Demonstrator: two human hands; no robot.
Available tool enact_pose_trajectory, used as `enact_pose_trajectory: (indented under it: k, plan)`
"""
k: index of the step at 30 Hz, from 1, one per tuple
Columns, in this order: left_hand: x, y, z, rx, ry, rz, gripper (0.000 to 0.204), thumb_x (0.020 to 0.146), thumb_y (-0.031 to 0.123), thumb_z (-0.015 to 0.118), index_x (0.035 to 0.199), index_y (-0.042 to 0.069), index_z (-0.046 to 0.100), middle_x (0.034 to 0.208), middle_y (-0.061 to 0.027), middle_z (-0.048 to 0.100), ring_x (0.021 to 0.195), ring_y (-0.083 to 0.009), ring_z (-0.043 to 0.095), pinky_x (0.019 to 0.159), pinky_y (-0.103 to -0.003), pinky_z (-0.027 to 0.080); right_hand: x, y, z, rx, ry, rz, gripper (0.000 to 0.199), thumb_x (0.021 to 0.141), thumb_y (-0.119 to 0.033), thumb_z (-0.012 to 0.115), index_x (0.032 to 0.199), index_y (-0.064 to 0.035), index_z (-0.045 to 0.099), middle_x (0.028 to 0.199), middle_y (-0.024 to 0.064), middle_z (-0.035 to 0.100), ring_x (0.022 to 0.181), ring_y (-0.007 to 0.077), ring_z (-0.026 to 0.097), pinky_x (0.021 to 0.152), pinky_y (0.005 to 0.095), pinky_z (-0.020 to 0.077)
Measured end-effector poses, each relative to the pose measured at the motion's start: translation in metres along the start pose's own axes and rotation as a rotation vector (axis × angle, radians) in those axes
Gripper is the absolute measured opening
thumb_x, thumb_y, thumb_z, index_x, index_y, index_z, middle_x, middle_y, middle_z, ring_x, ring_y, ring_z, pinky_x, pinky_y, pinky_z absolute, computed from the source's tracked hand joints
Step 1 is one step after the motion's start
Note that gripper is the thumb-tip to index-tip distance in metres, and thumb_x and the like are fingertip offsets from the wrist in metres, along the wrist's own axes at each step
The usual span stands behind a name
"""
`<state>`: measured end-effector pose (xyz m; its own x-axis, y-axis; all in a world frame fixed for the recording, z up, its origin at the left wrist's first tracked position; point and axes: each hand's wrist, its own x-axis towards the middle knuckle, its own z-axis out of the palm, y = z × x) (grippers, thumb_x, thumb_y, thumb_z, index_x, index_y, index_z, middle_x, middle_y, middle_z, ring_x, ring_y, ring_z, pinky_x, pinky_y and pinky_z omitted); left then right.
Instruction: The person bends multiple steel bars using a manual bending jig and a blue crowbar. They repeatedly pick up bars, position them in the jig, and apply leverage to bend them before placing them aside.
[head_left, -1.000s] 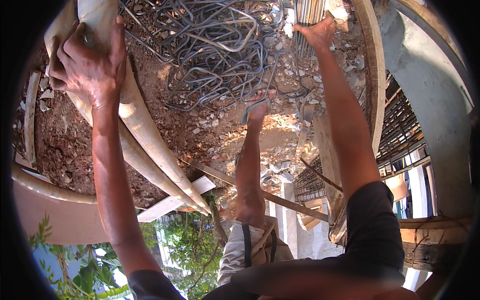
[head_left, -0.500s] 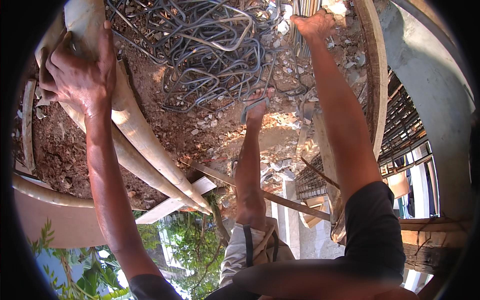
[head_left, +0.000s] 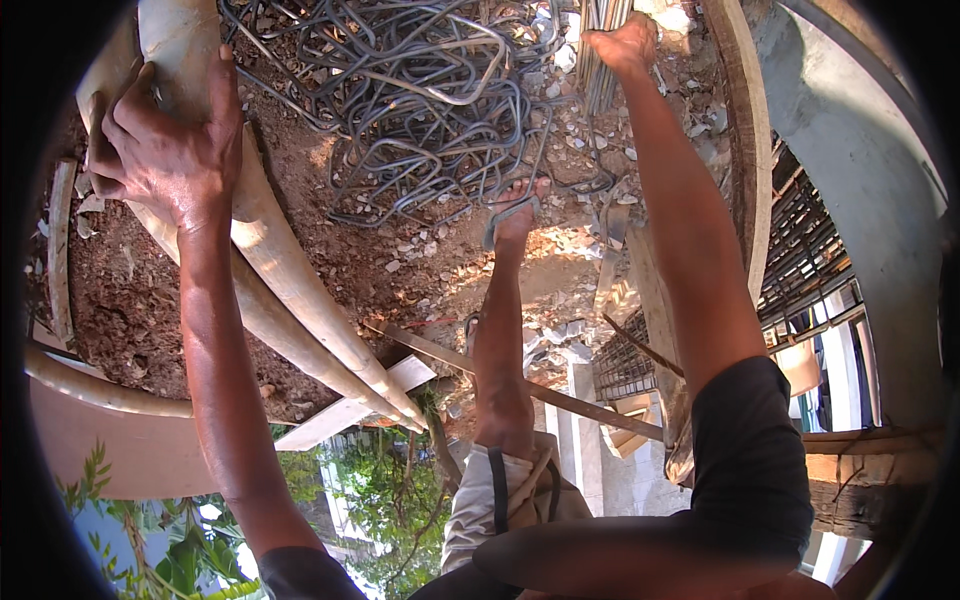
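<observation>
Your left grip (head_left: 172, 150) is on the two long pale poles (head_left: 290, 265), up at the top left of the view. Your thumb lies along the right side of the thicker-looking pole, and your fingers bend over from the other side, so the grip is closed around that pole, with some fingers on the one beside it.

The poles run long and slanted. Past your hand they go up out of view. The other way, they go down and to the right, back toward your body, and one passes under your forearm. They lie close together and get near each other at their low ends, just beside a flat pale board (head_left: 405, 373).

Your left grip is the near one, since it touches the poles. Your right grip (head_left: 625, 45) is well apart from them, over at the top right, by a bundle of thin rods (head_left: 598, 85). Its thumb points left across the rods, but its fingers are tucked out of sight, so I cannot tell if it pinches them.

Between your two grips sits a big tangle of bent metal rods (head_left: 430, 105) on the dirt (head_left: 310, 215). Your foot in a sandal (head_left: 512, 212) is just below it.
</observation>
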<state>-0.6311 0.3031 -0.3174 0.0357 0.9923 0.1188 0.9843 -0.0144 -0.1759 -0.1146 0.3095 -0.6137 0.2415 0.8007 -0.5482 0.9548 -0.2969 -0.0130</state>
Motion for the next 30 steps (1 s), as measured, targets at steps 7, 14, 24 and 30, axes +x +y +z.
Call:
enact_pose_trajectory:
  k: [7, 14, 24, 30]
  plan:
    - [-0.003, 0.003, -0.002, 0.014, -0.035, -0.01, 0.08, 0.082, 0.075, 0.074, 0.128, 0.011, 0.063, 0.138, -0.0212, 0.058, 0.143, -0.0417, 0.036, 0.112, -0.068, 0.018, -0.001, 0.003, 0.0, 0.07, -0.052, 0.053, 0.084, 0.072, -0.048, 0.09, 0.131, 0.0034, 0.058, 0.125, 0.0244, 0.07, 0.118, 0.0384, 0.069, 0.102, 0.0485, 0.0549]
    - [0.003, 0.012, -0.007, -0.04, 0.029, -0.01, 0.076, 0.083, 0.074, 0.073, 0.128, 0.013, 0.064, 0.13, -0.0203, 0.065, 0.143, -0.0426, 0.04, 0.113, -0.067, 0.019, 0.001, -0.005, -0.029, 0.178, -0.219, 0.169, 0.073, 0.065, -0.035, 0.087, 0.119, 0.007, 0.06, 0.117, 0.026, 0.071, 0.11, 0.0372, 0.07, 0.098, 0.0443, 0.0548]
    - [-0.002, 0.007, 0.003, 0.122, -0.041, -0.078, 0.086, 0.081, 0.082, 0.068, 0.135, 0.016, 0.065, 0.132, -0.0171, 0.064, 0.143, -0.0429, 0.037, 0.112, -0.068, 0.018, -0.023, 0.012, -0.076, 0.972, -0.701, 0.148, 0.048, 0.063, -0.017, 0.069, 0.108, 0.0006, 0.068, 0.099, 0.0114, 0.072, 0.133, 0.0289, 0.059, 0.116, 0.0585, 0.0358]
    - [0.001, 0.019, -0.007, 0.063, 0.027, -0.063, 0.069, 0.086, 0.069, 0.07, 0.128, 0.015, 0.067, 0.131, -0.0094, 0.068, 0.142, -0.0367, 0.043, 0.115, -0.06, 0.021, -0.094, -0.047, -0.137, 1.282, -0.785, 0.182, 0.024, 0.094, -0.031, 0.078, 0.092, -0.0092, 0.068, 0.073, 0.0002, 0.066, 0.07, 0.0143, 0.069, 0.078, 0.0403, 0.0614]
